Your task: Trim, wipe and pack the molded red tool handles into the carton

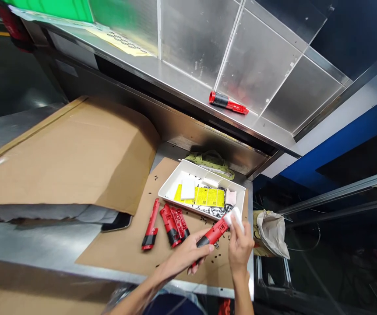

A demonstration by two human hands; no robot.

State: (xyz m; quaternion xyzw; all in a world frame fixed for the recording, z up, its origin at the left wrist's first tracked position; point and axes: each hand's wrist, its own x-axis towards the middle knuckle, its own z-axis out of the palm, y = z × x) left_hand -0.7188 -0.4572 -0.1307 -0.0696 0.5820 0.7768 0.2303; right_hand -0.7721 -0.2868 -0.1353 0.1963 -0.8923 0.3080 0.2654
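My left hand (193, 253) is wrapped round the black part of a red-and-black plastic housing (215, 232), tilted up to the right over the cardboard sheet. In my right hand (241, 245) a white pad (234, 217) is pinched, pressed against the housing's upper end. To the left lie more red-and-black housings (151, 225), several in all and partly overlapping. Just behind my hands stands a white tray (167, 187) holding yellow label sheets (209, 197), another white pad (187, 189), a pinkish pad (230, 197) and many small black pieces.
A large cardboard box (76, 157) takes up the left of the bench. Small black bits are scattered over the cardboard sheet (116, 245). Another housing (228, 103) rests on the metal shelf above. A green patterned bag (213, 164) is behind the tray; a paper sack (272, 234) stands at right.
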